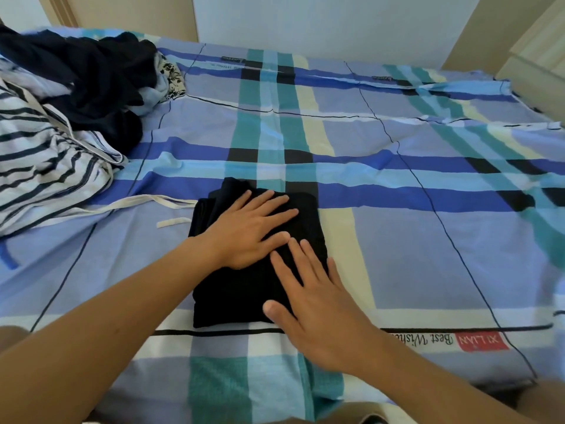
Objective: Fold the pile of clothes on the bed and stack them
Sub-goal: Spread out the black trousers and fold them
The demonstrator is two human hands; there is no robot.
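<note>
A dark navy garment (232,295) lies folded into a compact rectangle near the front middle of the bed (397,240). My left hand (250,231) presses flat on its upper half with fingers spread. Flat across the garment's lower right part rests my right hand (315,304), its fingertips close to my left hand's little finger. A heap of unfolded clothes sits at the far left: dark navy pieces (91,84) on top of a white garment with dark stripes (39,160), whose white drawstrings trail towards the folded piece.
The bed wears a blue, teal and cream plaid sheet with a red label (481,341) near the front edge. A floral fabric (171,78) peeks from the heap. A wall runs behind the bed, and pale furniture (538,65) stands at the far right.
</note>
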